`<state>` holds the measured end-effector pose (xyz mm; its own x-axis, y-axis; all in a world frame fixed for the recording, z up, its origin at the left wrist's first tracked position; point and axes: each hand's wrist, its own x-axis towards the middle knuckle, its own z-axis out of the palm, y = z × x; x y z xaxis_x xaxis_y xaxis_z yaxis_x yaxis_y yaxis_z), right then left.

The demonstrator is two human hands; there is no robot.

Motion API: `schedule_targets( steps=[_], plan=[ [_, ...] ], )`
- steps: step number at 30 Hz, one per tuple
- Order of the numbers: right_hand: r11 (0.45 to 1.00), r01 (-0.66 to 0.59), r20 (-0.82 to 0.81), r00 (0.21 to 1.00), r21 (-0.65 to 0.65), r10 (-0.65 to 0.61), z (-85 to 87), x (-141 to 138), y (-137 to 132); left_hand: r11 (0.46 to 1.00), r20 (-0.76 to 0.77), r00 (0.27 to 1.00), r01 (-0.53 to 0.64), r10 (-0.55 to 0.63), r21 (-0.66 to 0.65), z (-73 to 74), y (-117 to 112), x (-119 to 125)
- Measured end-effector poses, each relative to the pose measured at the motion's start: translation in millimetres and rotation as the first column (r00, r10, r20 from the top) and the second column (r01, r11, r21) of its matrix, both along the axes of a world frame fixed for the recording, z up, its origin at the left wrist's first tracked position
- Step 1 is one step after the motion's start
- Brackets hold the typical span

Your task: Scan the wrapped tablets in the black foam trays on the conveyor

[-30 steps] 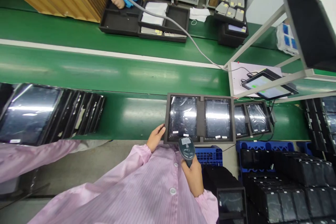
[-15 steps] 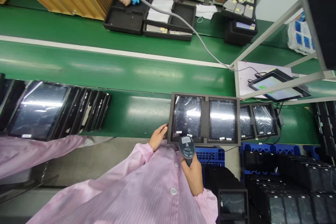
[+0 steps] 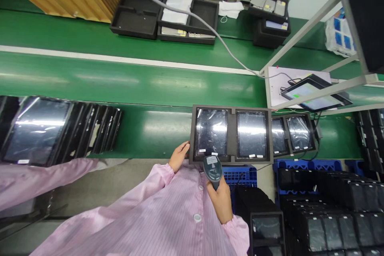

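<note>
A black foam tray (image 3: 231, 136) lies at the near edge of the green bench, its two compartments each holding a dark glossy screen panel (image 3: 211, 132) with small white labels along the lower edge. My left hand (image 3: 179, 156) grips the tray's lower left corner, fingers partly hidden beneath it. In my right hand (image 3: 220, 198) is a grey handheld barcode scanner (image 3: 213, 170), its head over the tray's near rim, close to a label on the left panel. Right of this tray sits a second foam tray (image 3: 288, 147) with similar panels.
Stacked screen panels (image 3: 60, 130) stand at left, beside a co-worker's pink sleeve (image 3: 54, 176). A tilted tablet (image 3: 315, 94) sits under a metal frame (image 3: 303, 44). A grey cable (image 3: 210, 28) crosses the bench. Black trays (image 3: 135, 14) lie opposite. Stacked panels (image 3: 330, 208) fill the lower right.
The view has shifted slightly. The co-worker's hand across the bench has moved up, away from the black tray. My hands keep their places on the tray and scanner.
</note>
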<state>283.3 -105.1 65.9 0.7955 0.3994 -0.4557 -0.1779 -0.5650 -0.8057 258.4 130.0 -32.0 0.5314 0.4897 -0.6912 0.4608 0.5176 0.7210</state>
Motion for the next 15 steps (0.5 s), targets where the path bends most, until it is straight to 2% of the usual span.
schedule_targets(
  steps=[3, 5, 8, 11, 13, 15],
  plan=[
    [0.996, 0.082, 0.000, 0.997, 0.043, -0.082, -3.6, 10, -17, 0.999, -0.006, 1.000, 0.015, -0.015, 0.044, 0.8, 1, 7],
    [0.974, 0.226, 0.058, 0.972, 0.009, -0.227, -11.1, 29, -41, 0.995, 0.024, 0.998, 0.047, -0.049, 0.085, 3.0, 1, 16],
    [0.877, 0.478, 0.226, 0.861, -0.056, -0.455, -25.6, 77, -91, 0.971, -0.021, 0.990, 0.143, -0.141, 0.191, 6.2, 1, 33],
    [0.777, 0.629, 0.334, 0.741, -0.038, -0.583, -39.3, 130, -135, 0.946, -0.143, 0.979, 0.177, -0.142, 0.272, 7.8, -2, 44],
    [0.738, 0.675, 0.339, 0.693, 0.002, -0.636, -48.7, 157, -152, 0.971, -0.109, 0.989, 0.120, -0.099, 0.207, 9.0, -4, 46],
    [0.719, 0.693, 0.311, 0.674, 0.049, -0.671, -58.9, 174, -160, 0.998, -0.025, 0.998, 0.057, -0.056, 0.040, 11.7, -7, 44]
  ],
)
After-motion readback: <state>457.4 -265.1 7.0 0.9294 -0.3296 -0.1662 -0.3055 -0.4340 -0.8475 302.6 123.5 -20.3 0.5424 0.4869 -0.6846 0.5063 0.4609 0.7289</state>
